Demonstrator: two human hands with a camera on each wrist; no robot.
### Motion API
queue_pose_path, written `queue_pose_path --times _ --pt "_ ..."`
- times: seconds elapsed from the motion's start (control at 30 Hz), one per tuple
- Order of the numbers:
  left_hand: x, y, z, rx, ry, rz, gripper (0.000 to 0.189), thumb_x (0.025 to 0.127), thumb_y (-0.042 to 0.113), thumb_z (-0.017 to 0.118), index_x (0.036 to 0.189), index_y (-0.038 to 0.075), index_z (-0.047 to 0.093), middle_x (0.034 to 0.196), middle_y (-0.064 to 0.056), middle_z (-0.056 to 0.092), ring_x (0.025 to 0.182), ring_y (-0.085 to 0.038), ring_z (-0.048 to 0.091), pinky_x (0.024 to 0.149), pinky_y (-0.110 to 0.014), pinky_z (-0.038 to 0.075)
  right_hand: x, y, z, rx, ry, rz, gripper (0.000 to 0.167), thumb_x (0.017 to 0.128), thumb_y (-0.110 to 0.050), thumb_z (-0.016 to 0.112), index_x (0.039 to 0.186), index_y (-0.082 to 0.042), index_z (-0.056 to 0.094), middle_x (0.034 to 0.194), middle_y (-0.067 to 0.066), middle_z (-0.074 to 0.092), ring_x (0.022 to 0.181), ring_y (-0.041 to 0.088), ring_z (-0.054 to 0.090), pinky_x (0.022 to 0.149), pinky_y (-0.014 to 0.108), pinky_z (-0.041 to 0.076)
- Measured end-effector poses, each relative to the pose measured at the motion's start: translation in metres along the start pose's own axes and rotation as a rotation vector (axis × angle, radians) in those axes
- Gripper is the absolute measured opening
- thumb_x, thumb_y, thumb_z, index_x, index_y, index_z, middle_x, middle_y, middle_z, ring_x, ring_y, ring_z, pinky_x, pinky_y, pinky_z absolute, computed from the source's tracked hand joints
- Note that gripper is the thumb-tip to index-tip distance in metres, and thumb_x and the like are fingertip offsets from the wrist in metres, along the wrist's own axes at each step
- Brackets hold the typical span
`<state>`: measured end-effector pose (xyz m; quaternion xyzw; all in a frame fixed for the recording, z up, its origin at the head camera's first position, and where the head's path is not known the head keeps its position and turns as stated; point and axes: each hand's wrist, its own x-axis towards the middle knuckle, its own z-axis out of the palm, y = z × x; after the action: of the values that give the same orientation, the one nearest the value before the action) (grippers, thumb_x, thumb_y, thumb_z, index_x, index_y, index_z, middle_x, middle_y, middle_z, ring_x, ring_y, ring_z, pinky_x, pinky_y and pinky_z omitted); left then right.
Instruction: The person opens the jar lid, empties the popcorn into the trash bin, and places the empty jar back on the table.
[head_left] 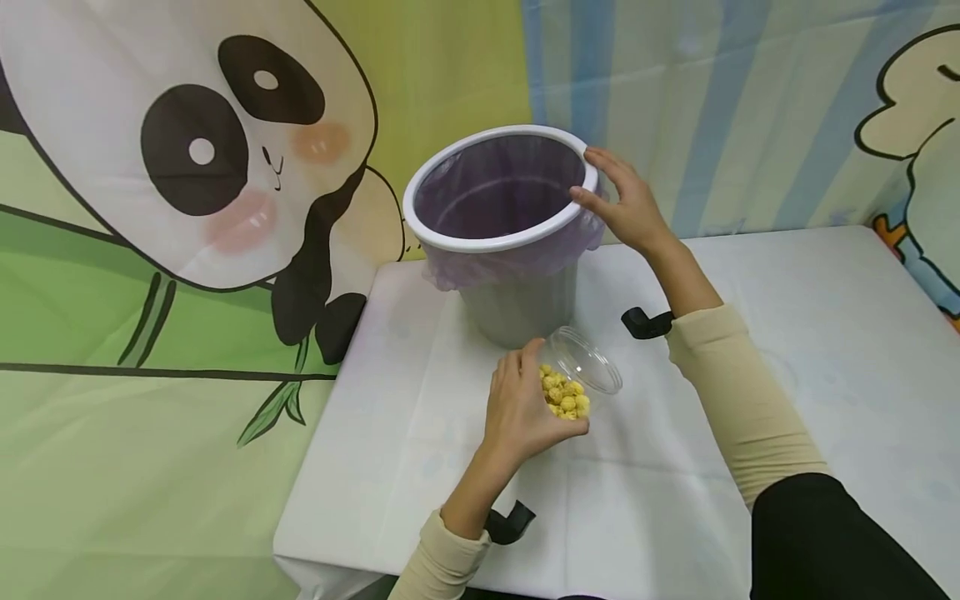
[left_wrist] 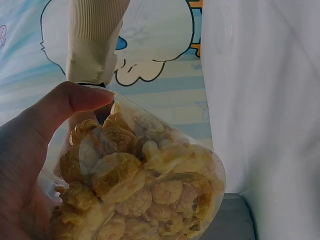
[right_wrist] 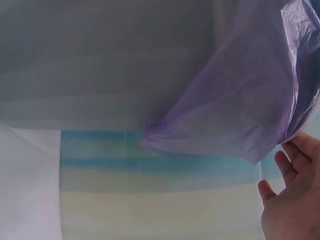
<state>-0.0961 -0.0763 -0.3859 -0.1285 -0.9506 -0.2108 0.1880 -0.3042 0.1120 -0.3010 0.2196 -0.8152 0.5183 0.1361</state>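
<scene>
My left hand [head_left: 521, 408] grips a clear plastic tub of yellow popcorn [head_left: 564, 393] above the white table, in front of the bin. In the left wrist view the tub [left_wrist: 165, 185] looks tilted, its thumb near the upper edge. Just past the tub is a clear round lid [head_left: 588, 360]; whether it touches the tub I cannot tell. With my right hand [head_left: 626, 200] I hold the right side of the white rim of a grey trash bin [head_left: 517, 304]. A purple bag [right_wrist: 235, 105] lines this bin and hangs over its outside. The thumb is hidden in the right wrist view.
A white cloth covers the table [head_left: 750, 400], its left edge close to the bin. Printed curtains hang behind and at the left, one with a panda [head_left: 195, 150]. Black straps [head_left: 510, 522] with small mounts sit at both wrists.
</scene>
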Motion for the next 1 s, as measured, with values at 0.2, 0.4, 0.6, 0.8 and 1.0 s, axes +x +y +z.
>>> queue_pose_path --times 0.2,0.4,0.6,0.8,1.0 --pt "0.0 0.001 0.002 0.008 -0.001 0.001 0.1 0.043 0.048 0.079 0.128 0.011 0.04 0.102 -0.006 0.051 0.092 -0.02 0.049 0.08 -0.033 0.042 -0.001 0.001 -0.003 -0.006 -0.008 0.006 0.067 0.083 -0.045 0.06 0.141 -0.017 0.039 0.147 -0.005 0.03 0.135 0.009 0.019 0.108 0.04 0.014" --pt "0.007 0.0 -0.005 -0.002 0.034 0.008 0.099 0.044 0.047 0.079 0.127 0.01 0.041 0.102 -0.007 0.051 0.092 -0.02 0.049 0.081 -0.035 0.042 0.001 0.001 -0.004 -0.005 -0.014 -0.003 0.066 0.084 -0.042 0.061 0.141 -0.015 0.039 0.147 -0.003 0.03 0.135 0.009 0.019 0.108 0.039 0.014" --pt "0.016 -0.005 -0.025 -0.003 0.072 -0.002 0.097 0.046 0.047 0.077 0.127 0.008 0.041 0.101 -0.007 0.051 0.09 -0.02 0.048 0.08 -0.035 0.043 0.0 0.001 -0.004 0.0 -0.027 0.005 0.067 0.085 -0.04 0.06 0.141 -0.013 0.038 0.148 -0.002 0.028 0.136 0.011 0.018 0.108 0.041 0.014" --pt "0.028 -0.004 -0.062 -0.013 0.122 -0.019 0.099 0.047 0.046 0.078 0.129 0.007 0.039 0.102 -0.007 0.05 0.093 -0.02 0.047 0.08 -0.037 0.042 -0.001 0.001 -0.004 -0.015 -0.046 0.0 0.067 0.085 -0.042 0.059 0.142 -0.014 0.036 0.149 -0.001 0.026 0.136 0.012 0.017 0.108 0.044 0.014" --pt "0.044 0.0 -0.106 -0.039 0.18 -0.012 0.101 0.048 0.045 0.081 0.13 0.006 0.038 0.106 -0.009 0.05 0.096 -0.023 0.047 0.083 -0.04 0.04 -0.001 0.001 -0.001 0.007 -0.045 -0.001 0.067 0.086 -0.041 0.059 0.142 -0.012 0.036 0.149 0.0 0.026 0.136 0.013 0.017 0.108 0.043 0.014"
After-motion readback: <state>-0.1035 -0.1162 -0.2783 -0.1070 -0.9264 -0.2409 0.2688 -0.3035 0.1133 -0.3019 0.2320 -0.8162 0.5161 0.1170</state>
